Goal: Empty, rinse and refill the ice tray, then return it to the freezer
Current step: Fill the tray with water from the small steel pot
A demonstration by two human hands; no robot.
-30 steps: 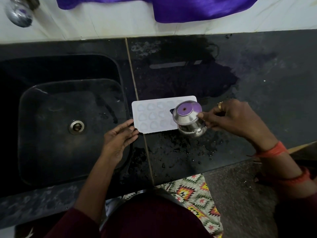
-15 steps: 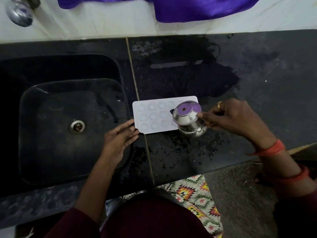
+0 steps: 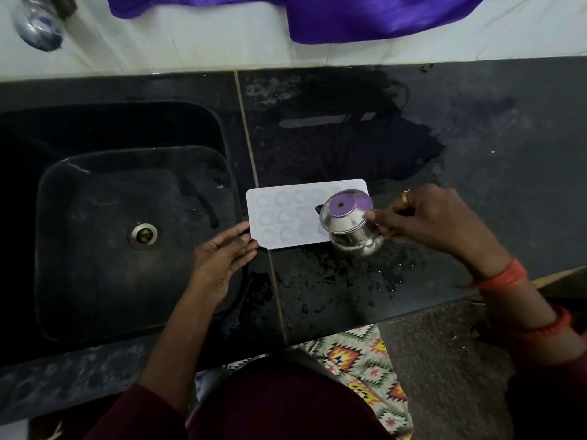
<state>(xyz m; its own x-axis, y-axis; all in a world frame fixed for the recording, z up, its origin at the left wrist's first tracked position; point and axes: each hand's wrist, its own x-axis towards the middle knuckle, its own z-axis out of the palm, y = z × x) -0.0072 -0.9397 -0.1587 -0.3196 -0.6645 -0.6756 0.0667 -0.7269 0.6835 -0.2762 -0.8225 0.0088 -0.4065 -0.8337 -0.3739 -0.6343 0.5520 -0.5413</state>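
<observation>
While the black counter point(image 3: 476, 128) lies wet right of the sink point(image 3: 127, 236), the right hand point(image 3: 435, 217) grips a steel pot point(image 3: 352, 227) over the ice tray point(image 3: 286, 217); the left hand point(image 3: 219, 258), fingers loose, touches the tray's near-left corner.

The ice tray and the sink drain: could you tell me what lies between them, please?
In the head view, the left hand rests at the ice tray's near-left corner; toward the sink drain lies only bare dark basin.

Counter point(image 3: 476, 128) behind the ice tray point(image 3: 279, 217) lies open; steel pot point(image 3: 349, 227) covers the tray's right end.
</observation>
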